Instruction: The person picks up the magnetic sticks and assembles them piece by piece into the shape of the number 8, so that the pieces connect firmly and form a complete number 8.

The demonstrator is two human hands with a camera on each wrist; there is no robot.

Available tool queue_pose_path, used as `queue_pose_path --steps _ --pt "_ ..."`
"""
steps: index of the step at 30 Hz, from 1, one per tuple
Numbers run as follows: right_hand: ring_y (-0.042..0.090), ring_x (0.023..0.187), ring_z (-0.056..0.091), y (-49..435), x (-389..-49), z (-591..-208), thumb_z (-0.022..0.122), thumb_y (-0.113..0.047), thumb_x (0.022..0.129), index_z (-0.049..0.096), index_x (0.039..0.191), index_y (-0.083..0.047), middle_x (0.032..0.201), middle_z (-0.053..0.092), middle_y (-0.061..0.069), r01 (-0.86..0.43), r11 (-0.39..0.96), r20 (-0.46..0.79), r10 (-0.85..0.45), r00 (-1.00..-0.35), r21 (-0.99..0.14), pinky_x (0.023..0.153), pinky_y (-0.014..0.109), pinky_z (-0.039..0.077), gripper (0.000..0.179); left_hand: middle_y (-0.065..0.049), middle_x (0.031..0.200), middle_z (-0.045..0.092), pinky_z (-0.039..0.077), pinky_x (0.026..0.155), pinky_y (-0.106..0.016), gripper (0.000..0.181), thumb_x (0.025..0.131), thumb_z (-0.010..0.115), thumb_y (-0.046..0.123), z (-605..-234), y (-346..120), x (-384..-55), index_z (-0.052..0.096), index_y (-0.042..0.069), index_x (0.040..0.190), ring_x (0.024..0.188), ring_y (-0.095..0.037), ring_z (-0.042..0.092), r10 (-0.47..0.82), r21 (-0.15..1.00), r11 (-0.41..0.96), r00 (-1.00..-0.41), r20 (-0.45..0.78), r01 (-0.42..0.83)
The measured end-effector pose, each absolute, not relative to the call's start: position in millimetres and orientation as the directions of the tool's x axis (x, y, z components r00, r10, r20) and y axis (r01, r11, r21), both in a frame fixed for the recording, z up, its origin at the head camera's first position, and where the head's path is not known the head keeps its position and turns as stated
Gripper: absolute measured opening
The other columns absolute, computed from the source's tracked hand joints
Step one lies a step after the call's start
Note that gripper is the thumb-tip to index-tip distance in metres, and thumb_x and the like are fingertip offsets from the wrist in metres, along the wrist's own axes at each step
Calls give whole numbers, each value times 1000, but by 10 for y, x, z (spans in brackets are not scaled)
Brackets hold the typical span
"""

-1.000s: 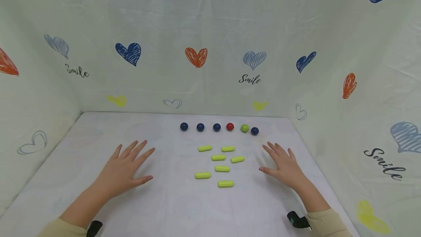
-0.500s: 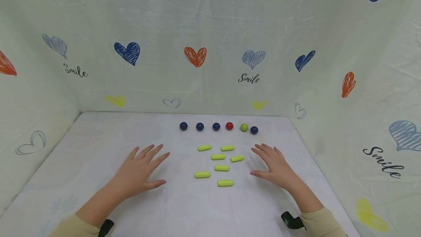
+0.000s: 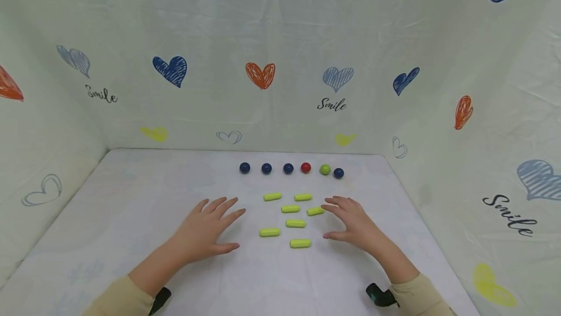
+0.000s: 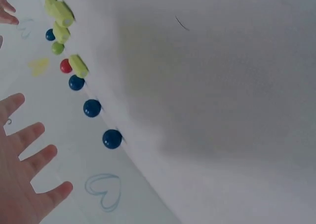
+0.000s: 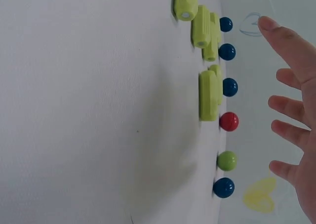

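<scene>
Several lime-green sticks [image 3: 295, 223] lie scattered in the middle of the table, each short and ridged. Behind them stands a row of small balls: several dark blue ones [image 3: 266, 168], one red ball [image 3: 306, 167] and one green ball [image 3: 325, 169]. My left hand [image 3: 204, 231], fingers spread, hovers left of the sticks and holds nothing. On the other side my right hand [image 3: 352, 223] hangs with fingers apart; its fingertips overlap the end of the rightmost stick [image 3: 315, 211] in the head view, and I cannot tell if they touch. Both wrist views show spread fingers with nothing in them.
A white cloth covers the table [image 3: 153, 175]. Pale sheets printed with hearts and "Smile" form a back wall [image 3: 298, 28] and side walls close to the table's edges. A dark wrist device [image 3: 380, 295] sits by the right sleeve, another [image 3: 160, 300] by the left.
Both hands have moved inward toward the sticks, the left hand to the right and slightly down, the right hand to the left. The sticks and balls have stayed in place.
</scene>
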State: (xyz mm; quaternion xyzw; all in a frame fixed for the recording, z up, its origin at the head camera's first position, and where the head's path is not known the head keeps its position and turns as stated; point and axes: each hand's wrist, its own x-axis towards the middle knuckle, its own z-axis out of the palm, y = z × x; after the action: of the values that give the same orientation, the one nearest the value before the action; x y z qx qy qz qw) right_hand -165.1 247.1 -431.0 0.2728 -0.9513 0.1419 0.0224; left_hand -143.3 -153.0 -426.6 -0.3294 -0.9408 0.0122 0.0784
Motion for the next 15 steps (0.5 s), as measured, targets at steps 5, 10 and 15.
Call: queue_pose_path --steps 5,10,15 --pt "31 126 47 2387 -1642 -4309 83 -34 77 60 130 -10 134 55 8 -546 777 71 -554 -829 -312 104 51 40 63 -8 148 43 34 103 -61 74 84 60 67 -4285 -1413 -1434 51 23 142 132 -33 42 631 -44 774 -765 126 631" --pt "27 119 53 2291 -1637 -4300 81 -34 79 62 127 -7 125 61 5 -584 756 34 -602 -797 -298 100 46 44 59 -6 144 47 33 104 -60 71 84 59 68 -4301 -1289 -1434 54 24 138 130 -31 44 634 -10 773 -770 75 635" --pt "25 118 55 2194 -1610 -4294 79 -35 81 64 126 -9 124 63 3 -578 760 -1 -606 -796 -297 100 45 44 55 -5 139 52 36 103 -56 69 84 58 69 -4318 -1174 -1434 57 23 136 127 -28 47 645 11 764 -764 26 646"
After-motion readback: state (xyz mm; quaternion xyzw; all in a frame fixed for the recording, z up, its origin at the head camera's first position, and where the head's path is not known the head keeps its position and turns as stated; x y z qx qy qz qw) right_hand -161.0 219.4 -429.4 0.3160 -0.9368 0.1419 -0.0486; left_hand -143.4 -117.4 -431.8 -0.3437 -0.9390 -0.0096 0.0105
